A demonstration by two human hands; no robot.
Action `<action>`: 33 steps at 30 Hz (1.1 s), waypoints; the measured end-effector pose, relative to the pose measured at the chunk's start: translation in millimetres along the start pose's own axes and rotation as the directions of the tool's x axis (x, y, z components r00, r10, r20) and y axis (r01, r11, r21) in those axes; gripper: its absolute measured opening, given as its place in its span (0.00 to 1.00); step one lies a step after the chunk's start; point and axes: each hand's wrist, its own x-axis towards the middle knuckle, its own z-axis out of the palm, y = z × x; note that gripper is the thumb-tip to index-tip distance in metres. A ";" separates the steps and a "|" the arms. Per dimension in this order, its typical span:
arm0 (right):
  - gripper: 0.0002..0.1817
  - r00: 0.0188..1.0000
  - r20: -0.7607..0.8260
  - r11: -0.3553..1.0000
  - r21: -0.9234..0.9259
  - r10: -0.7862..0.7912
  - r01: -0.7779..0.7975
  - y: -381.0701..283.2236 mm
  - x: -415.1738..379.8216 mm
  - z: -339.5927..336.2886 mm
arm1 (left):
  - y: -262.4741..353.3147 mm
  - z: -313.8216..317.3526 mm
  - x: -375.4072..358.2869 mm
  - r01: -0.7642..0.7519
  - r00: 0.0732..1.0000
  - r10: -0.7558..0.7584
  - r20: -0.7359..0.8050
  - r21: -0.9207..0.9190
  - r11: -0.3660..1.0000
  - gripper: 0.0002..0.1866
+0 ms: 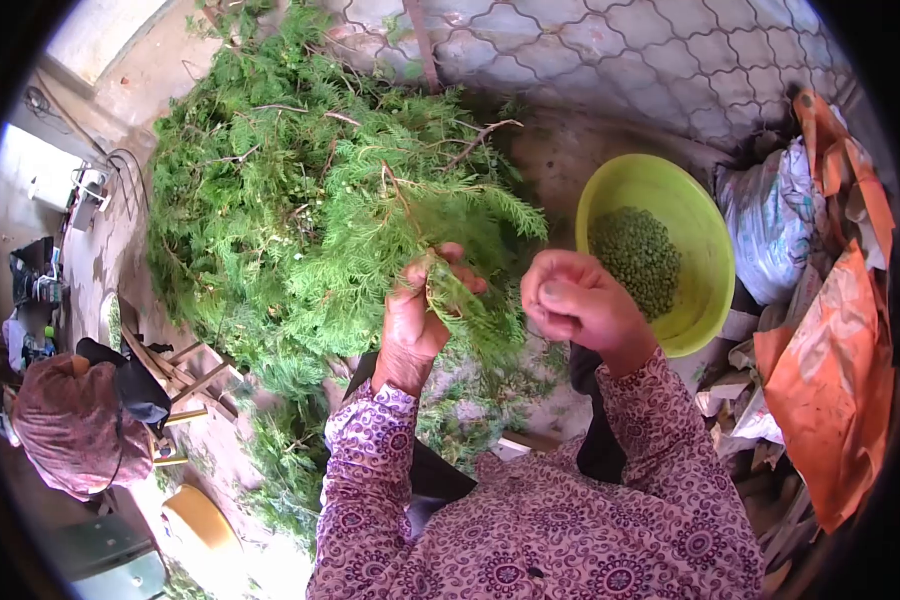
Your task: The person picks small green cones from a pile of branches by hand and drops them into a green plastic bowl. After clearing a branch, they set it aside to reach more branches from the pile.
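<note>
My left hand point(417, 318) is closed around a leafy green conifer sprig point(457, 297), held up in front of my body. To its right, my right hand point(582, 303) is curled with thumb and fingers together, apart from the sprig; whatever it may hold is hidden. A yellow-green plastic basin point(708, 285) stands just beyond my right hand. Small round green pieces point(638, 258), like seed cones or berries, lie in its bottom. Beyond my left hand rises a large heap of cut conifer branches point(280, 200).
A wire mesh fence point(590, 60) runs along the back. White sacks point(770, 215) and orange sheeting point(830, 370) lie at right. On the left, another person point(80, 425) bends near a wooden frame point(195, 375) and a yellow container point(200, 525).
</note>
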 end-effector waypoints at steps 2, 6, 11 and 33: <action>0.06 0.983 0.108 0.969 -0.211 0.150 -0.125 -2.2 -3.8 3.2 | -3.9 -4.9 5.9 0.030 0.998 -0.029 0.055 -0.012 0.999 0.28; 0.09 0.984 0.107 0.811 -0.582 0.143 -0.055 2.9 1.1 16.6 | -9.6 -3.1 3.1 0.079 0.996 -0.080 0.035 0.019 0.997 0.28; 0.07 0.963 -0.259 0.839 -0.538 -0.079 -0.076 8.4 15.1 -2.2 | -10.0 11.3 -3.8 0.090 0.982 -0.053 -0.184 0.201 0.976 0.30; 0.18 0.872 0.106 0.132 -0.973 -0.478 0.190 44.9 27.0 -13.9 | -16.4 12.1 -11.4 0.236 0.942 -0.070 -0.329 0.500 0.833 0.33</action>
